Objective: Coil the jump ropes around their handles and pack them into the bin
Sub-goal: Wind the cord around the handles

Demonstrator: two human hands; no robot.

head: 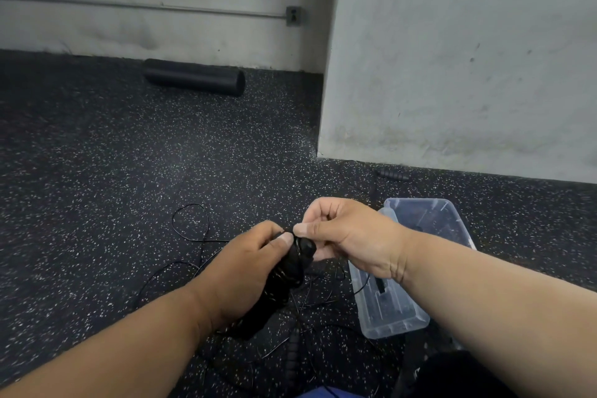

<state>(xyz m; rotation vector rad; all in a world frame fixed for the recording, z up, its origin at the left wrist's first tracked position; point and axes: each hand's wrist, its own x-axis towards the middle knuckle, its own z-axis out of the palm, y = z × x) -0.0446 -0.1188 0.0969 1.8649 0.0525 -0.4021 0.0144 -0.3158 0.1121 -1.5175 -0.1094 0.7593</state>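
My left hand grips a pair of black jump-rope handles with thin black cord wound around them. My right hand pinches the cord at the top end of the handles, thumb against fingers. Loose black cord loops over the floor to the left and tangles below my hands. A clear plastic bin lies on the floor to the right, partly under my right forearm, with a black handle and cord inside it. Another black ribbed handle lies on the floor below my hands.
A black foam roller lies along the far wall. A grey wall corner juts out at mid right, with a further black handle at its base. The floor is dark speckled rubber. An outlet box is on the wall.
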